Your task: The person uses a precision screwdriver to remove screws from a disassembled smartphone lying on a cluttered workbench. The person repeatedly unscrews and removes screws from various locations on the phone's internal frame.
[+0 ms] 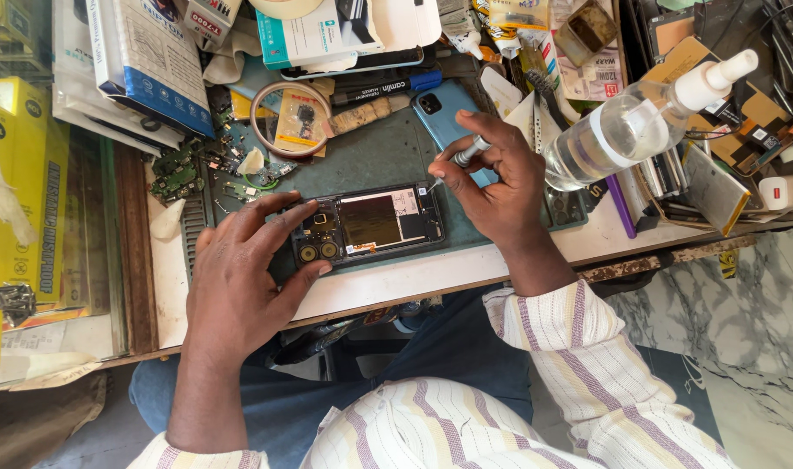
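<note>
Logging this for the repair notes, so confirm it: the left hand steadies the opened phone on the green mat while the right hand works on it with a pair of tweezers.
Wrong on the tool. The head view shows the right hand holding a small screwdriver, not tweezers, with its tip at the phone's top edge. The left hand does steady the phone on the green mat.

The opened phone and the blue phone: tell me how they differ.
The opened phone lies with its back off, showing camera modules and inner parts; the blue phone has its back cover on. The left hand steadies the opened phone while the right hand puts a screwdriver to it; the blue phone lies partly hidden behind that hand. Both rest on the green mat.
</note>
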